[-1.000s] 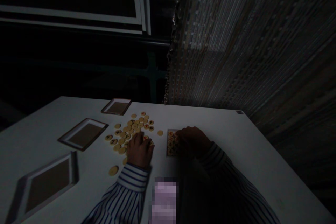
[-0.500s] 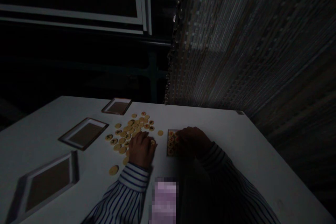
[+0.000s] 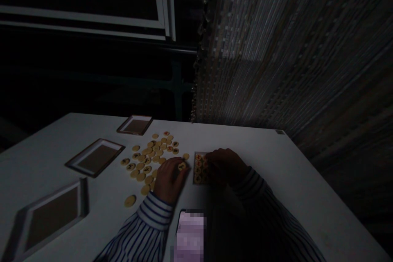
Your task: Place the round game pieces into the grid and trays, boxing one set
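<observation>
Several round yellow tokens [image 3: 153,151] with dark marks lie scattered on a white table [image 3: 276,180]. My left hand [image 3: 169,178] sits at the right side of the pile and pinches one marked token [image 3: 181,166] between its fingertips. Just to its right lies a small framed board [image 3: 199,168] with several tokens set in it. My right hand [image 3: 225,166] rests curled on that board's right part, in deep shadow; whether it holds anything is hidden. Both arms wear blue-striped white sleeves.
Three empty framed trays lie at the left: near [image 3: 49,213], middle [image 3: 95,157], far [image 3: 135,125]. One stray token [image 3: 129,201] lies apart near my left sleeve. A beaded curtain [image 3: 276,49] hangs at the right. A blurred patch [image 3: 190,235] sits at the bottom.
My left hand has drawn one token out of the pile and carried it rightward toward the small board. My right hand has stayed on the board.
</observation>
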A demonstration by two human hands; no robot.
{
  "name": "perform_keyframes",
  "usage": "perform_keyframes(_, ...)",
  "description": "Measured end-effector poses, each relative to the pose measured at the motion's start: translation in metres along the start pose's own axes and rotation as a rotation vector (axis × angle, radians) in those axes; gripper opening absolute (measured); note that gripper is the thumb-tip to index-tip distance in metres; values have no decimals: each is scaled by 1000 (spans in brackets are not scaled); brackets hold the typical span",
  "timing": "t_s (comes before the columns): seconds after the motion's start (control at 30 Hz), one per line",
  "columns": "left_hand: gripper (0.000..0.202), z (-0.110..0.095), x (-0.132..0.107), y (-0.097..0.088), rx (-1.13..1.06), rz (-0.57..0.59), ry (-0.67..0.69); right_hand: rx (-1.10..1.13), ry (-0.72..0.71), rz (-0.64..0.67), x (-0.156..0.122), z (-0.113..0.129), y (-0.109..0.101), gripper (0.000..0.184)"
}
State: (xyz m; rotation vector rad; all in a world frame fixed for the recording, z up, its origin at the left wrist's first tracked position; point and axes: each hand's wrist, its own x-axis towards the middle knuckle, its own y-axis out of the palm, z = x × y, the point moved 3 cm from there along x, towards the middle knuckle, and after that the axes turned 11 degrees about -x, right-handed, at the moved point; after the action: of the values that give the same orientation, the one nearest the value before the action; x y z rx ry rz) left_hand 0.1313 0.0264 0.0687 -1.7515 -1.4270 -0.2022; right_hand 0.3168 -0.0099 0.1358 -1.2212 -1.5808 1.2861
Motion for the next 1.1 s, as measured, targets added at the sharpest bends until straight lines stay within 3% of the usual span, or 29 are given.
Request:
perform_keyframes(0.63, 26, -13, -6, 13, -230, 28, -321, 56, 35, -25, -14, -15, -10, 27)
perform_keyframes(0.93, 32, -23, 6, 20, -653, -44, -625, 76, 32, -43, -21, -18, -16, 30)
perform_keyframes(1.1, 36, -36, 25, 27, -945, -25, -697, 62, 46, -48, -23, -18, -20, 30)
